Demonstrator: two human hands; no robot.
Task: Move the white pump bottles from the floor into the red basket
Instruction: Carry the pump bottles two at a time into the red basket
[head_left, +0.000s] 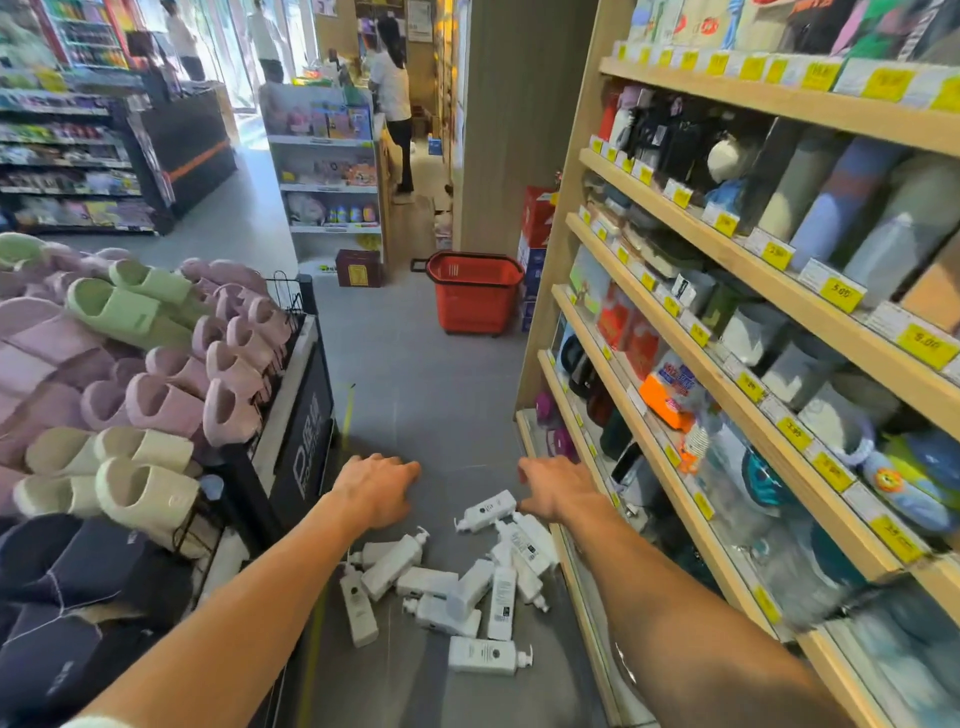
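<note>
Several white pump bottles (457, 582) lie scattered in a heap on the grey floor between my forearms. My left hand (376, 486) hovers above the heap's far left side, fingers loosely spread, holding nothing. My right hand (558, 486) hovers over the far right side, just beside the farthest bottle (487, 511), also holding nothing. The red basket (474, 292) stands upright on the floor further down the aisle, well beyond both hands, and nothing shows above its rim.
A wooden shelf unit (727, 322) packed with goods runs along the right. A display bin of slippers (130, 374) bounds the left. A white shelf rack (327, 171) and a person (392, 98) stand beyond the basket. Grey floor stretches between heap and basket.
</note>
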